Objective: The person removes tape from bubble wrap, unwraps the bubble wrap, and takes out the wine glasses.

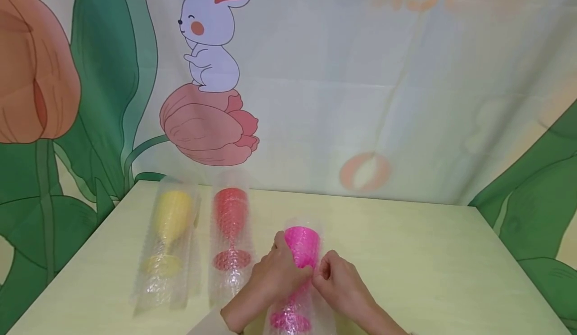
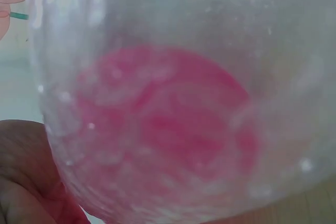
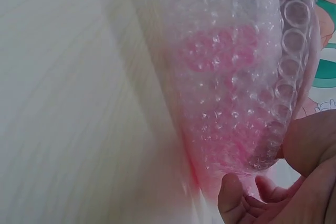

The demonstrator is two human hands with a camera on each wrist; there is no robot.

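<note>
A bright pink goblet (image 1: 303, 245), rolled in clear bubble wrap (image 3: 226, 3), is at the front middle of the table in the head view. My left hand (image 1: 281, 270) grips the wrapped goblet from the left, its thumb across the front of the bowl. On the other side, my right hand (image 1: 342, 282) has its fingers curled and pinches the edge of the wrap at the goblet's right. The right wrist view shows thumb and fingertips right at the wrap. Through the plastic, the goblet's round pink base (image 2: 184, 124) looks blurred in the left wrist view.
Left of my hands lie a red goblet (image 1: 232, 212) and, farther left, a yellow goblet (image 1: 173, 212), each in its own bubble wrap. The pale table (image 1: 433, 260) ends at the back against a printed curtain (image 1: 306, 74) with a rabbit and tulips.
</note>
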